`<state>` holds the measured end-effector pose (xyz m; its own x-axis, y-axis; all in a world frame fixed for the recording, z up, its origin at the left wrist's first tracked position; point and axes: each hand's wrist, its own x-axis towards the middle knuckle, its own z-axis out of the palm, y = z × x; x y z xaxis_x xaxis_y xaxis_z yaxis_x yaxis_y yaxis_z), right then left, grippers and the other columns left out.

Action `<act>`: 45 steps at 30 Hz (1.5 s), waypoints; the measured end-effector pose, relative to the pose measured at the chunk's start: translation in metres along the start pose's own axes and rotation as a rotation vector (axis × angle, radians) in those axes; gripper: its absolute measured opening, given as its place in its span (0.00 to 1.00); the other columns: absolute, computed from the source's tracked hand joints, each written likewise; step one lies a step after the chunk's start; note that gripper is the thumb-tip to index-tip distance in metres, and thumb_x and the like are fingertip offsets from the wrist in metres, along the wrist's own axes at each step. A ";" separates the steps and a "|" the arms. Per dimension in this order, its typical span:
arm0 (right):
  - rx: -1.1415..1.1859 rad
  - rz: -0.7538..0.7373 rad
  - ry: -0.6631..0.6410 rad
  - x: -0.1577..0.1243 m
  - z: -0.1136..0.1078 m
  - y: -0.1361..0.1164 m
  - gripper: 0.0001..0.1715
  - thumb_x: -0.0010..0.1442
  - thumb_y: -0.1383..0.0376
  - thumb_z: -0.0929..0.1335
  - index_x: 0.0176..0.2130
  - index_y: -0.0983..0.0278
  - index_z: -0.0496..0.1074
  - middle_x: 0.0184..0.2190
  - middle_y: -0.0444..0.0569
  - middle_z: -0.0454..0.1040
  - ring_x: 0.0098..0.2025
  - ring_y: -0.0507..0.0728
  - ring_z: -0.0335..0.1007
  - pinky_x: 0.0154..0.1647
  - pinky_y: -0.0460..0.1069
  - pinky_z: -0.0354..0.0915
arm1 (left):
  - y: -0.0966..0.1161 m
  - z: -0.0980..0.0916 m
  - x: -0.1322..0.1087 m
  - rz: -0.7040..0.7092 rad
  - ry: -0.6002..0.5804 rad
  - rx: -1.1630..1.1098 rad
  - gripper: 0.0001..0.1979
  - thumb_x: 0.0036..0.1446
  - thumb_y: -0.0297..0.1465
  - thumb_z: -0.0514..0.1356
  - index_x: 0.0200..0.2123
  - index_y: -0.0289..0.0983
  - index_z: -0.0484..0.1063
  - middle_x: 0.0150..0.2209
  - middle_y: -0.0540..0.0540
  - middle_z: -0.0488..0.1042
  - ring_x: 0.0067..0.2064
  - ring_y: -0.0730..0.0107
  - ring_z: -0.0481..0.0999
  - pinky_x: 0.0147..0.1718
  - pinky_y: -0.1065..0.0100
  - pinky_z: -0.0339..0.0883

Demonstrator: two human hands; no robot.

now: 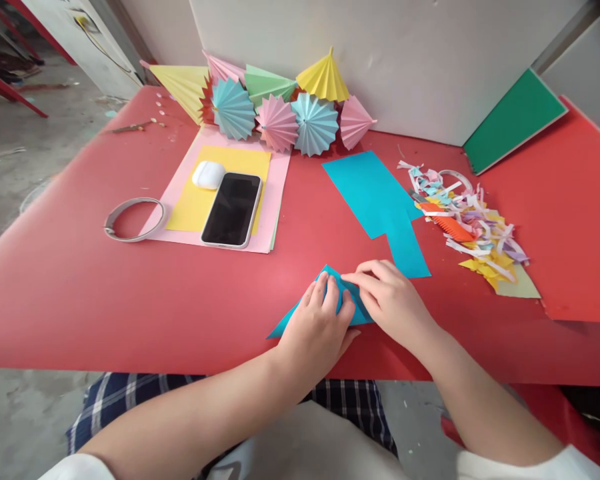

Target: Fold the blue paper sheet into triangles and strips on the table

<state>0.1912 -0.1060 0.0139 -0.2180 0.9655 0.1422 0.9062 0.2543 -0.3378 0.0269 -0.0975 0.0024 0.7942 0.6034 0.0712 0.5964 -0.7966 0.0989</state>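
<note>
A blue sheet of paper (363, 315), folded into a triangle, lies on the red table in front of me, its point facing away. My left hand (316, 327) rests flat across its middle with the fingers stretched out, pressing it down and covering much of it. At the right sloping edge near the top point, my right hand (399, 301) has its fingertips closed on the paper. Part of its grip is hidden from above. Beyond my right hand lies a blue paper offcut (370, 193) with a notch in it.
Pleated paper cones (277, 123) in several colours stand along the white board (405, 67). At left, a phone (231, 209) and white earbud case (209, 175) sit on yellow and pink sheets (275, 200), near a tape ring (135, 220). Paper scraps (467, 220) heap at right, near a green board (513, 123).
</note>
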 end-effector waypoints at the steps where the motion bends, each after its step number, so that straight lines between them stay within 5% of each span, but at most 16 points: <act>1: 0.003 -0.017 -0.018 0.007 0.001 -0.001 0.20 0.59 0.72 0.58 0.44 0.60 0.73 0.36 0.51 0.70 0.39 0.58 0.64 0.39 0.52 0.63 | 0.000 0.000 0.000 -0.002 0.003 -0.004 0.24 0.57 0.41 0.53 0.49 0.28 0.60 0.53 0.27 0.64 0.58 0.44 0.58 0.52 0.53 0.58; 7: -0.009 -0.071 -0.048 0.028 0.014 0.000 0.20 0.60 0.72 0.57 0.43 0.62 0.74 0.34 0.52 0.70 0.37 0.57 0.63 0.38 0.52 0.62 | 0.001 0.003 0.000 -0.022 0.004 -0.024 0.24 0.57 0.41 0.54 0.50 0.29 0.59 0.54 0.27 0.62 0.58 0.46 0.58 0.53 0.54 0.58; 25: -0.040 -0.114 -0.041 0.031 0.016 0.005 0.16 0.61 0.64 0.61 0.43 0.61 0.74 0.33 0.50 0.69 0.37 0.55 0.64 0.38 0.51 0.60 | 0.004 0.003 -0.003 -0.031 0.056 -0.014 0.21 0.59 0.39 0.52 0.48 0.27 0.63 0.51 0.29 0.65 0.56 0.46 0.62 0.52 0.53 0.59; 45: -0.051 -0.066 -0.119 0.031 0.012 0.002 0.20 0.54 0.55 0.67 0.46 0.59 0.72 0.38 0.49 0.67 0.40 0.56 0.63 0.40 0.50 0.58 | 0.036 0.008 -0.036 -0.043 0.151 0.007 0.19 0.60 0.35 0.49 0.51 0.30 0.63 0.46 0.38 0.70 0.52 0.54 0.66 0.54 0.52 0.57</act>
<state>0.1822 -0.0746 0.0063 -0.3166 0.9472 0.0498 0.9051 0.3174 -0.2830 0.0210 -0.1485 -0.0048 0.7414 0.6355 0.2156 0.6310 -0.7695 0.0982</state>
